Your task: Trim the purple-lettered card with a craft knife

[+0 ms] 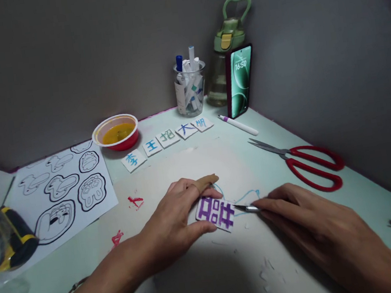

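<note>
Table [271, 122]: bare stretch at lower centre, walls close at top and right. Printed sheet [61, 193] in the left of frame, well apart from the work. Left hand [176, 216] pins the purple-lettered tile [216, 213] at centre, thumb along its lower edge. Right hand [298, 214] pinches a blade [247, 208], tip at the tile's right edge. Red scissors [309, 165] lie near, upper right, not touching.

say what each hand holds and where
Right hand holds a small knife by its back end; left hand pinches the left end of the purple tile.
</note>
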### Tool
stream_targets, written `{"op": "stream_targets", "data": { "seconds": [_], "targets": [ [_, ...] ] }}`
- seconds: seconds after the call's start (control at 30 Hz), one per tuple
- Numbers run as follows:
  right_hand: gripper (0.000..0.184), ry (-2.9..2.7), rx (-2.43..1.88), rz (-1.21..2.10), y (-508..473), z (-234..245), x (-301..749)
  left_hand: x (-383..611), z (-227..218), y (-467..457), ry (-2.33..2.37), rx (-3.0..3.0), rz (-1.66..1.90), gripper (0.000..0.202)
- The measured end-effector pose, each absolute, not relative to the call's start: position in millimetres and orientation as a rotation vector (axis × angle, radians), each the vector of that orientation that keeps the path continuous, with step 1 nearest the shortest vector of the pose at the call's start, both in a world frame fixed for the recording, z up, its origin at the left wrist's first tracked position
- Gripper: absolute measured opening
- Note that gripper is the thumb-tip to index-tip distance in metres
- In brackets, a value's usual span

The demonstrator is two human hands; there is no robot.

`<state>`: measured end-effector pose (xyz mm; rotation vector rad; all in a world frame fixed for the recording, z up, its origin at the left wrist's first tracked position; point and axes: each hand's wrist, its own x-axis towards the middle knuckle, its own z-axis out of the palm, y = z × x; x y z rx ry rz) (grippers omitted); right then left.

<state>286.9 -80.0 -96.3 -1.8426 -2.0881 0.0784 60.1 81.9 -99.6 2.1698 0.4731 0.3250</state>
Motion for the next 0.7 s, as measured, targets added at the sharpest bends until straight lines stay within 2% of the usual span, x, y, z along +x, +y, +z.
{"op": "stream_targets", "data": {
  "seconds": [0.7],
  "targets": [
    [0.025, -2.102, -1.749, 0.058, -79.6, -99.6, 282.8, 57.2, -104.8, 81.2, 0.454, 2.22, 0.365, 0.063]
  ]
}}
